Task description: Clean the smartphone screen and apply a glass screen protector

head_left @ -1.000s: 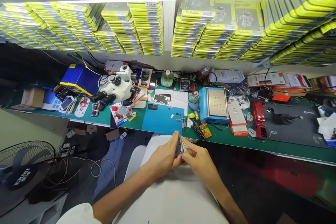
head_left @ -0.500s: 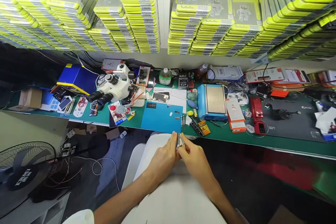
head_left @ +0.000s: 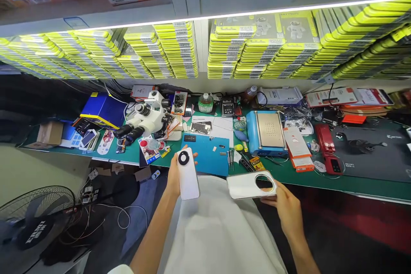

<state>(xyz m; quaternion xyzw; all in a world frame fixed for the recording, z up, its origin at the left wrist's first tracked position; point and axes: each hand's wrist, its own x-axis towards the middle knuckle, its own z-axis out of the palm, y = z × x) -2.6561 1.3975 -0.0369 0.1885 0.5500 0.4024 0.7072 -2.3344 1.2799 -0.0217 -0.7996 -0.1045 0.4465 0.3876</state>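
Observation:
My left hand [head_left: 174,176] is wrapped round a white smartphone [head_left: 189,179], whose back with a round black camera ring faces me. In my right hand [head_left: 287,205] is a clear phone case [head_left: 245,185] with a large round cutout rimmed in metal; fingers and thumb pinch it at that end. Phone and case are apart, both held over my lap by the bench's front edge. Just beyond them lies a blue work mat [head_left: 210,158] with small parts and a black rectangular piece [head_left: 190,138] on it.
A white microscope [head_left: 146,117] stands left on the green bench, a blue heating plate machine [head_left: 266,130] right of the mat. Screwdrivers [head_left: 230,158] lie at the mat's right edge. Yellow battery boxes [head_left: 178,49] fill the shelf above. A fan [head_left: 35,222] stands at lower left.
My hands were together over a small item at the bench edge. They have moved apart, the left with the phone, the right with the case. The view has tilted up somewhat.

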